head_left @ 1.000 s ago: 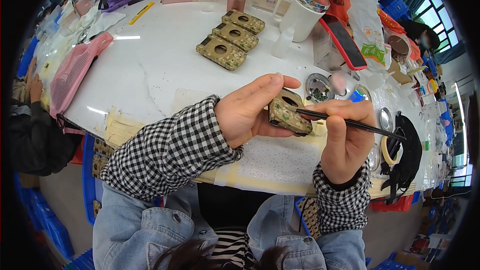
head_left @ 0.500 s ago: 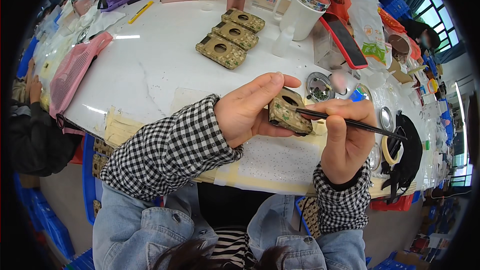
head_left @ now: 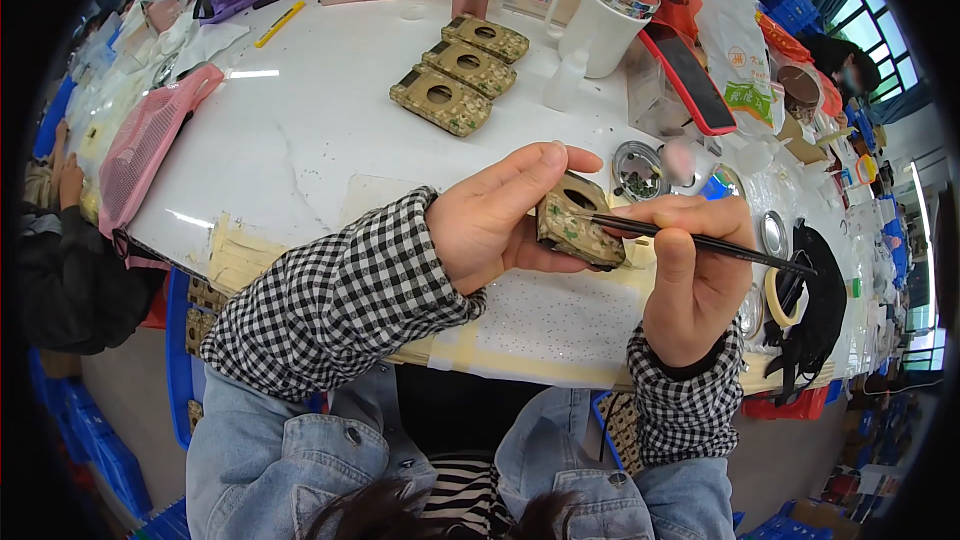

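My left hand (head_left: 500,215) is closed round a small camouflage-patterned part with a round hole, shaped like a toy tank hull (head_left: 580,233), tilted above the table's near side. Pinched in my right hand (head_left: 695,270) is a slim black stick-like tool (head_left: 730,248), whose exact kind I cannot make out. Its tip touches or nearly touches the hull's top beside the hole. Three more such hulls stand in a row farther off, the closest of them (head_left: 440,100) facing up.
A white mug (head_left: 610,25), a small clear bottle (head_left: 566,82) and a red-edged phone (head_left: 690,80) stand at the back right. Beyond my right hand sits a round metal dish (head_left: 640,170). A pink mesh bag (head_left: 155,155) hangs over the left edge, and a yellow pen (head_left: 280,24) lies behind.
Hardly anything differs. The hull and the black tool stay in the same hands, with only a very slight shift of the tool.
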Action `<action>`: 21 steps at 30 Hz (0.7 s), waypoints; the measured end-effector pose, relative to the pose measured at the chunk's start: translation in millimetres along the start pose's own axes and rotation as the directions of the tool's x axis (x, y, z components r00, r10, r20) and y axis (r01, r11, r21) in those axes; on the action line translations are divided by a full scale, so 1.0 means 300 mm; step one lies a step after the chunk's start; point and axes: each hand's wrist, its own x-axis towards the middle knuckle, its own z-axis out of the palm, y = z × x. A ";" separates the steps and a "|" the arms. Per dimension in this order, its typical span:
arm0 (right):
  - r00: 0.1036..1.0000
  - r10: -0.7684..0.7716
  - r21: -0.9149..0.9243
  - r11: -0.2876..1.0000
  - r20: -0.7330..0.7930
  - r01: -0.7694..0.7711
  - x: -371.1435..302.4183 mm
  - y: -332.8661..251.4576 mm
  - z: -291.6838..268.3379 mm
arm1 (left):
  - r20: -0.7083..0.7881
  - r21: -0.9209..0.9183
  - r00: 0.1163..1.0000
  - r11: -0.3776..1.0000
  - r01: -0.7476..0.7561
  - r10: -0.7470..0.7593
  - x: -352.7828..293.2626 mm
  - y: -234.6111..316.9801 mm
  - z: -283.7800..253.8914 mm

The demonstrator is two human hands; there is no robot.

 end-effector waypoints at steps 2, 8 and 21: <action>1.000 0.006 0.023 1.000 -0.011 -0.006 0.000 0.001 0.001 | 0.002 -0.003 1.000 1.000 0.002 -0.002 0.000 0.000 -0.001; 1.000 -0.013 -0.008 1.000 -0.002 0.013 -0.001 0.006 -0.001 | 0.001 0.000 1.000 1.000 0.010 -0.010 -0.001 0.004 0.002; 1.000 -0.017 -0.003 1.000 0.006 0.017 0.002 0.003 0.000 | -0.004 0.009 1.000 1.000 -0.001 0.002 -0.001 0.001 0.003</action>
